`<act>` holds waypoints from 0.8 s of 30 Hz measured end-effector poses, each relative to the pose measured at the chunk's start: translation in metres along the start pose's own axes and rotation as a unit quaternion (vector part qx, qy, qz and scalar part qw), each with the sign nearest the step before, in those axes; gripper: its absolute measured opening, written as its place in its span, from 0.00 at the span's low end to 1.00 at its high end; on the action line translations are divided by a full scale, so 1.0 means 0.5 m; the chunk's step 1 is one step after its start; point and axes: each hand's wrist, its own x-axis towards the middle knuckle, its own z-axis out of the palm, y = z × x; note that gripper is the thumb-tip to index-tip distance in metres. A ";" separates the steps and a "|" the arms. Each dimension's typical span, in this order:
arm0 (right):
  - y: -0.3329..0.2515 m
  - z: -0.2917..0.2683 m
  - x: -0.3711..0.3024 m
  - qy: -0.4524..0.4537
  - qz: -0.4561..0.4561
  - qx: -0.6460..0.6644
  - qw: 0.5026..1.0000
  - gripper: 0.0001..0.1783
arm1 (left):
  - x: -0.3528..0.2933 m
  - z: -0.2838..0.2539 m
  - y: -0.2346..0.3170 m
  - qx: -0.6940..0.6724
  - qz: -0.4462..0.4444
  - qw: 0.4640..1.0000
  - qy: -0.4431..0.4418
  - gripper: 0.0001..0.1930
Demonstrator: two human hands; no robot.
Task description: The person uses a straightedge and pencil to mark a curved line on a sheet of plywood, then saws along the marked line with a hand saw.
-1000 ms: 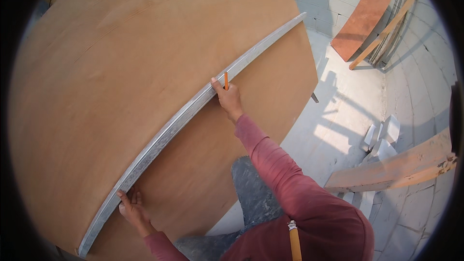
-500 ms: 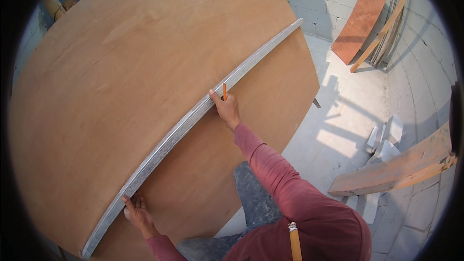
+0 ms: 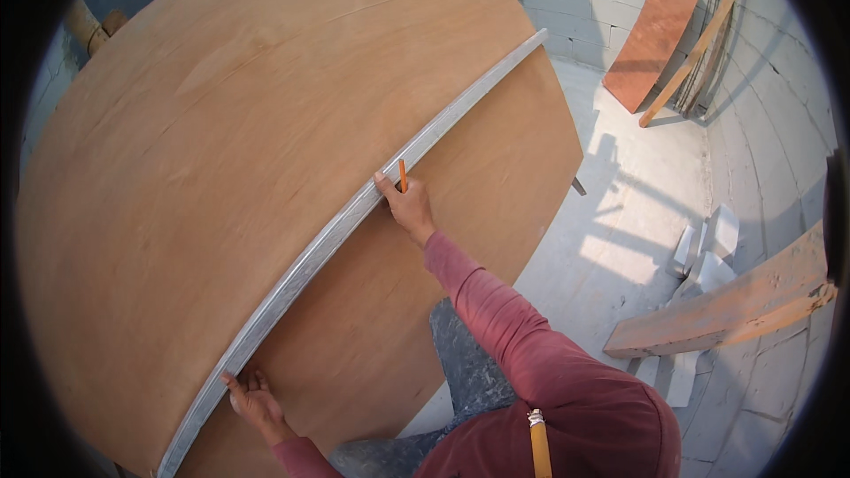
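Observation:
A long grey metal bar (image 3: 305, 263) runs diagonally across a large sheet of plywood (image 3: 221, 124). My right hand (image 3: 410, 206) grips it around the middle, thumb on the upper face, with an orange pencil (image 3: 402, 175) sticking up from the same hand. Nearer the bar's lower left end is my left hand (image 3: 257, 404); its thumb presses on the bar's near edge and its fingers curl in the shadow alongside, partly hidden.
A reddish board (image 3: 657, 31) and a wooden strip (image 3: 695, 49) lean against the block wall at upper right. Pale block pieces (image 3: 713, 257) lie on the floor (image 3: 611, 212) below. A thick timber plank (image 3: 717, 301) juts in from the right.
Both hands have come slightly nearer to me, and the bar's lower left part has shifted a little toward me with them. The whole view has moved slightly too.

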 end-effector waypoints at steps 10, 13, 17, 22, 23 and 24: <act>-0.016 0.002 -0.022 0.014 0.006 -0.001 1.000 0.35 | -0.012 -0.002 0.010 -0.004 0.009 1.000 -0.022 0.45; -0.020 0.001 -0.025 0.000 0.032 0.012 0.999 0.34 | -0.019 0.001 0.013 -0.003 0.007 1.000 -0.024 0.44; 0.002 -0.021 -0.002 0.001 0.018 0.004 1.000 0.36 | -0.019 0.013 -0.005 0.000 -0.002 1.000 -0.026 0.45; 0.016 -0.024 0.022 -0.019 0.009 0.001 1.000 0.38 | -0.033 0.063 -0.009 -0.001 0.017 0.999 0.034 0.39; 0.015 -0.015 0.030 -0.019 0.004 -0.019 1.000 0.35 | -0.028 0.062 -0.007 0.006 0.019 0.999 0.035 0.39; 0.019 0.008 0.029 -0.026 -0.001 -0.038 0.999 0.33 | -0.026 0.046 0.004 0.015 0.022 0.999 0.045 0.40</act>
